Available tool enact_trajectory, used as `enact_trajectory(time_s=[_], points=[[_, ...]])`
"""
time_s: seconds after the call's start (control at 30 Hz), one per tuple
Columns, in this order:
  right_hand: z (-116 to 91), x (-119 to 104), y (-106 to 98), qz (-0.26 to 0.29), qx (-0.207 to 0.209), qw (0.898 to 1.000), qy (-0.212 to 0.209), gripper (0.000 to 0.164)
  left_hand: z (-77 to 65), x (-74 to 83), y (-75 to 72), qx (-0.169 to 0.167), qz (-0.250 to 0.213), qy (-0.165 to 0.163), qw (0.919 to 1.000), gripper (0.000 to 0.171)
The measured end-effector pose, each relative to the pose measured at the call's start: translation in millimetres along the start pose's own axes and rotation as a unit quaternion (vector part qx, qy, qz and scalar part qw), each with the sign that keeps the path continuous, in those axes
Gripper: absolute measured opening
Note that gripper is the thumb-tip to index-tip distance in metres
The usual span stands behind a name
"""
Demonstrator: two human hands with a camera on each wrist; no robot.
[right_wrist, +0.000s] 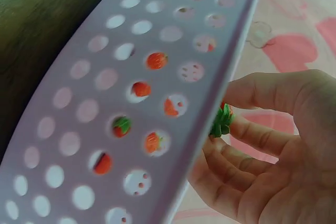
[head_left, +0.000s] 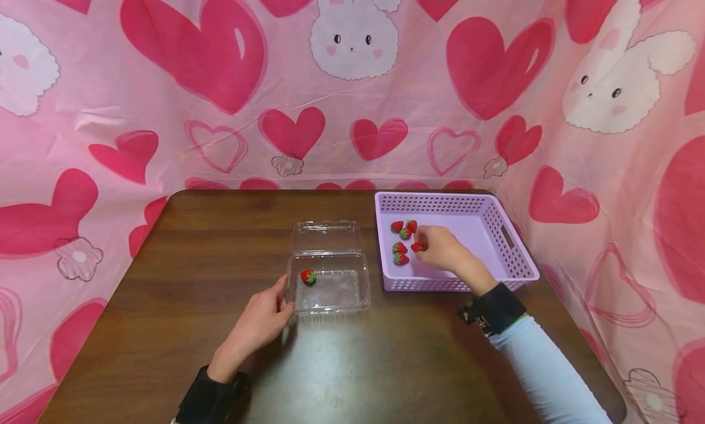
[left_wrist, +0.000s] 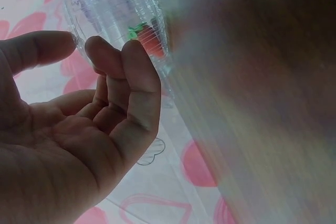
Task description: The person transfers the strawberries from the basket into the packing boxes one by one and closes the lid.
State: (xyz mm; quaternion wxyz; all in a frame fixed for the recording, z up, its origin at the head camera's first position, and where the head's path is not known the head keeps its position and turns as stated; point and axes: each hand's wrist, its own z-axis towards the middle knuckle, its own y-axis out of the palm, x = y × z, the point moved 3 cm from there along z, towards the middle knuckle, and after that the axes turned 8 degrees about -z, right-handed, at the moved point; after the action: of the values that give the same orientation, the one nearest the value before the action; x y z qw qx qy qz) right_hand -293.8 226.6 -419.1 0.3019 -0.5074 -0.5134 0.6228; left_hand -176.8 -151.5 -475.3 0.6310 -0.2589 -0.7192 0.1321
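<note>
Desk [head_left: 182, 289] was occupied at right by lilac perforated basket [head_left: 473, 222], beside it by clear clamshell [head_left: 336, 286], lid opened away. Clamshell was placed leftward of right hand [head_left: 443, 249], across basket wall; left edge was gripped between thumb and fingers of left hand [head_left: 264, 314]. Inside basket, strawberry [head_left: 418, 247] was pinched by right fingers, its axis mostly hidden. Five loose strawberries [head_left: 399, 248] were seen nearby, single berry [head_left: 308, 277] in clamshell.

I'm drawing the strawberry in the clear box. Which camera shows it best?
The head view: from above, the strawberry shows its red body and green leaves plainly. The left wrist view shows it only through the clear box; the right wrist view leaves it out.
</note>
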Motion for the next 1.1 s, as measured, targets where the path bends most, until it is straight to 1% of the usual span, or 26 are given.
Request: enact_trajectory(time_s=[0.17, 0.27, 0.57, 0.77, 0.93, 1.1], points=[[-0.9, -11.2, -3.5, 0.0, 0.04, 0.999, -0.03, 0.018, 0.0, 1.0, 0.5, 0.001, 0.003, -0.002, 1.0, 0.071], [-1.3, -19.6, -5.6, 0.002, 0.05, 0.998, -0.038, 0.02, 0.0, 1.4, 0.6, 0.002, 0.003, -0.002, 1.0, 0.071], [2.2, -39.2, -5.4, 0.027, 0.047, 0.997, -0.047, 0.02, 0.2, 1.7, 0.7, -0.003, -0.003, -0.016, 0.9999, 0.073], [2.9, -48.9, -3.5, 0.019, 0.058, 0.995, -0.072, 0.019, -0.3, 0.2, 1.6, -0.005, -0.003, -0.023, 0.9997, 0.073], [4.0, -56.1, -3.3, 0.014, 0.071, 0.993, -0.093, 0.013, 0.2, -0.1, 1.9, -0.002, -0.003, -0.018, 0.9998, 0.073], [4.9, -62.5, -2.7, 0.006, 0.079, 0.991, -0.11, 0.012, 0.7, 0.3, 2.3, -0.001, -0.003, -0.015, 0.9999, 0.073]])
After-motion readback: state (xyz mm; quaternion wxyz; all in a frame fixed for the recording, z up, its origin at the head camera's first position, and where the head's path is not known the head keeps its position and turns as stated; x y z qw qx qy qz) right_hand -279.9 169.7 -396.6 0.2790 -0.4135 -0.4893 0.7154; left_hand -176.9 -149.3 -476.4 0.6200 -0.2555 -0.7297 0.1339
